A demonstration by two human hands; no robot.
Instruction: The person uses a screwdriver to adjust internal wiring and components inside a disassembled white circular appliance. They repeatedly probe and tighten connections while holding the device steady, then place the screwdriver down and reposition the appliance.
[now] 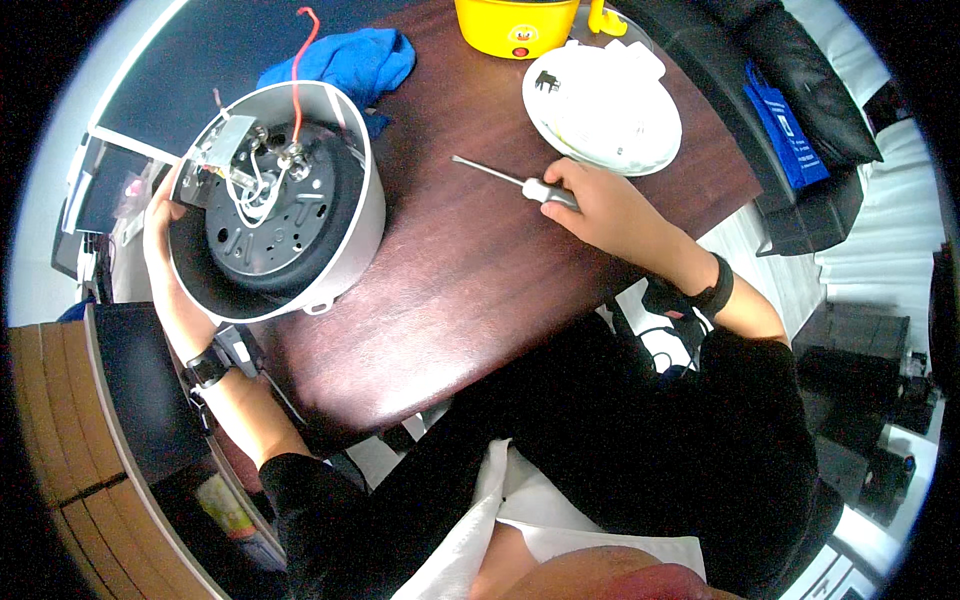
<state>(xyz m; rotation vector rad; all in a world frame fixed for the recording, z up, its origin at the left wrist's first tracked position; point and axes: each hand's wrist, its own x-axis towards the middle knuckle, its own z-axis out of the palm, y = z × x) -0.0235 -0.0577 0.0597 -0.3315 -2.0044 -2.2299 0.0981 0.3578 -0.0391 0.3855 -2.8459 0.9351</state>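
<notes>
A round, pale grey appliance housing (372, 215) leans at the left of the table with its open side toward me. Inside it are a dark round metal plate (285, 240), white wires, a small metal bracket (232, 140) and a red wire (297, 80) that sticks up past the rim. My left hand (160, 215) grips the housing at its left side, its fingers partly hidden behind the wall. To the right, my right hand (600, 205) is closed around the handle of a screwdriver (490, 170). The screwdriver's tip points left toward the housing, apart from it.
A white round cover (600, 125) lies beyond my right hand on the dark wooden table (440, 290). Farther back stands a yellow container (510, 30). A blue cloth (360, 62) lies behind the housing. A black sofa (810, 215) with a blue bag (785, 130) is at the right.
</notes>
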